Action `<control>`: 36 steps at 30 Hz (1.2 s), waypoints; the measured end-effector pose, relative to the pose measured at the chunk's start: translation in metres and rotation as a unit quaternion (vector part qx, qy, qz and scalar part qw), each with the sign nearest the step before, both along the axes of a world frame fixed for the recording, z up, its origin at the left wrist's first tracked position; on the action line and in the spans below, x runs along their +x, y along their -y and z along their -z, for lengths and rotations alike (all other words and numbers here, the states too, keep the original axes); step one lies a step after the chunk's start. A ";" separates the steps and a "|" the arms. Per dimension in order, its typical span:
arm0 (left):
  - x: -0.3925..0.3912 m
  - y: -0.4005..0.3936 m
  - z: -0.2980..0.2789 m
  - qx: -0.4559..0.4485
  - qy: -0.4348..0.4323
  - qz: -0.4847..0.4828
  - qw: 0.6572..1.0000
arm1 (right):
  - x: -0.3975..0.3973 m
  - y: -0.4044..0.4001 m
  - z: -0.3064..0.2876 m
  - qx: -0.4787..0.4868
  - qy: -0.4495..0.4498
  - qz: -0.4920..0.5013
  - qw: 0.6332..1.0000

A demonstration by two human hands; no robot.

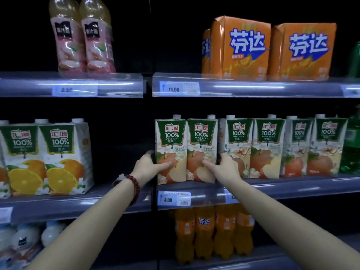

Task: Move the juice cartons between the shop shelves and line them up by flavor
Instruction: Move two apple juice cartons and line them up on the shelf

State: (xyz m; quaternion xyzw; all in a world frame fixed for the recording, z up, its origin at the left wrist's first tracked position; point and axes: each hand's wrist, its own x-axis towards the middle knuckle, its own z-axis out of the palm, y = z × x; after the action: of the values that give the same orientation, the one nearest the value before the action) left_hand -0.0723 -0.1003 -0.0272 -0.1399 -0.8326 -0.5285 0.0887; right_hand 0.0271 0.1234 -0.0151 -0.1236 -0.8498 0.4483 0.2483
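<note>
Several apple juice cartons stand in a row on the right middle shelf [292, 187]. My left hand [151, 164] grips the left side of the leftmost apple carton [170, 145], thumb across its front. My right hand [224, 168] grips the right side of the second apple carton [201, 143], thumb on its front, fingers in the gap beside the third apple carton [236, 139]. The two held cartons stand upright, pressed together at the shelf's front edge. Orange juice cartons [62, 158] stand on the left middle shelf [78, 203].
A dark gap lies between the orange cartons and the apple cartons. Pink bottles [81, 39] and orange drink packs [270, 49] stand on the top shelf. Orange soda bottles [212, 230] and white bottles [25, 238] sit below. Green bottles [352, 149] stand at the far right.
</note>
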 end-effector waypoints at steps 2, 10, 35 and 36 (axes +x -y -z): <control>-0.007 -0.002 0.002 0.034 0.004 0.014 0.999 | -0.007 0.003 -0.001 -0.017 -0.014 0.015 1.000; -0.013 0.010 0.004 0.108 0.061 0.089 0.988 | -0.021 -0.001 0.008 -0.117 -0.041 0.002 0.992; 0.013 0.029 -0.001 0.108 0.070 0.161 0.979 | -0.021 -0.034 0.016 -0.171 -0.026 -0.231 0.957; 0.013 0.028 0.000 0.109 0.067 0.157 0.979 | -0.020 -0.034 0.016 -0.166 -0.027 -0.230 0.959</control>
State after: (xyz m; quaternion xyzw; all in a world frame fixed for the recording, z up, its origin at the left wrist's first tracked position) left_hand -0.0589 -0.1280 -0.0269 -0.2230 -0.7418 -0.6314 -0.0369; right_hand 0.0070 0.1572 -0.0315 0.0474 -0.7617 0.6314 0.1376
